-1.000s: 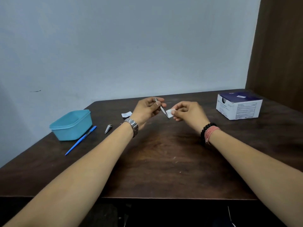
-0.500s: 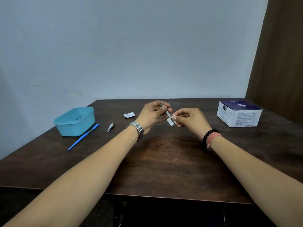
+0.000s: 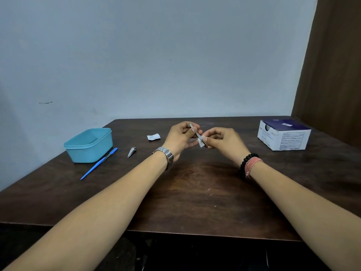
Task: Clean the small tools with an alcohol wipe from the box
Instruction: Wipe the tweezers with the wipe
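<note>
1. Left hand (image 3: pixel 180 138) raised over the middle of the dark wooden surface (image 3: pixel 195 192), toward its far edge, fingers pinched together on the upper end of a slim metal tool (image 3: pixel 197 134).
2. Tool tilted, upper end at the left hand's fingertips, lower end slanting down toward the right hand (image 3: pixel 222 141).
3. Right hand closed on a small white alcohol wipe (image 3: pixel 201 142), thumb and fingers pressing the wipe around the lower part of the tool.
4. Both hands close together, almost touching, clear of the surface.
5. Silver watch (image 3: pixel 166 155) on the left wrist; black bead bracelet (image 3: pixel 246 163) and pink band on the right wrist.
6. White and dark blue box (image 3: pixel 283 136) near the far right corner of the surface, well apart from the hands.
7. Turquoise plastic container (image 3: pixel 88 145) near the left edge, open at the top, contents not visible.
8. Blue-handled tool (image 3: pixel 98 163) lying flat just beside the container, on its near side, angled toward the near left corner.
9. Nail clipper (image 3: pixel 131 152) lying between the blue-handled tool and the left hand, apart from both.
10. Torn white wrapper (image 3: pixel 153 136) lying toward the far edge, just left of the left hand.
</note>
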### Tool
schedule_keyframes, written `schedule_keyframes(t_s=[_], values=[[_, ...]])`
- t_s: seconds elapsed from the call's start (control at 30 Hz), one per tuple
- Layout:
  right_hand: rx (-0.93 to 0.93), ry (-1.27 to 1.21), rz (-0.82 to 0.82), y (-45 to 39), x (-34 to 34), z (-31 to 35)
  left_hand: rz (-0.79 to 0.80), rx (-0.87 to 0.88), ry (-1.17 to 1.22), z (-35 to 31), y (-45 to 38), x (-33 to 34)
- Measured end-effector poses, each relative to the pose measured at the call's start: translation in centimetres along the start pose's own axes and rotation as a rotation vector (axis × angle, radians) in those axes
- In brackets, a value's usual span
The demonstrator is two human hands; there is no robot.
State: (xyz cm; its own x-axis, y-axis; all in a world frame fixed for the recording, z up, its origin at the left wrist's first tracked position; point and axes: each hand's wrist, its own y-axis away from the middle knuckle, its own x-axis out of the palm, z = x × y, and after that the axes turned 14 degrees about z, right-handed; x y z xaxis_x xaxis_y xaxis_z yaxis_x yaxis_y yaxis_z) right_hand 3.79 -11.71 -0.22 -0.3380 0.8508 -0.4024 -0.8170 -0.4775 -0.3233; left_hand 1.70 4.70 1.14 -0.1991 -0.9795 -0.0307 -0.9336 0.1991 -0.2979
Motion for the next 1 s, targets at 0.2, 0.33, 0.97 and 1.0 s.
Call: schedule_keyframes(t_s=[0.2, 0.33, 0.97, 1.0], values=[[-0.04, 0.321, -0.033, 0.4, 0.7, 0.8, -0.082, -0.007, 0.068, 0.5, -0.3, 0.5], [-0.084, 0.465, -0.057, 0.2, 0.9, 0.5, -0.112, -0.014, 0.118, 0.5, -0.3, 0.8], [-0.027, 0.257, -0.158, 0.3, 0.3, 0.4, -0.159, -0.042, -0.055, 0.6, -0.3, 1.0], [-0.025, 0.243, -0.151, 0.3, 0.2, 0.5, -0.152, -0.044, -0.056, 0.6, -0.3, 1.0]])
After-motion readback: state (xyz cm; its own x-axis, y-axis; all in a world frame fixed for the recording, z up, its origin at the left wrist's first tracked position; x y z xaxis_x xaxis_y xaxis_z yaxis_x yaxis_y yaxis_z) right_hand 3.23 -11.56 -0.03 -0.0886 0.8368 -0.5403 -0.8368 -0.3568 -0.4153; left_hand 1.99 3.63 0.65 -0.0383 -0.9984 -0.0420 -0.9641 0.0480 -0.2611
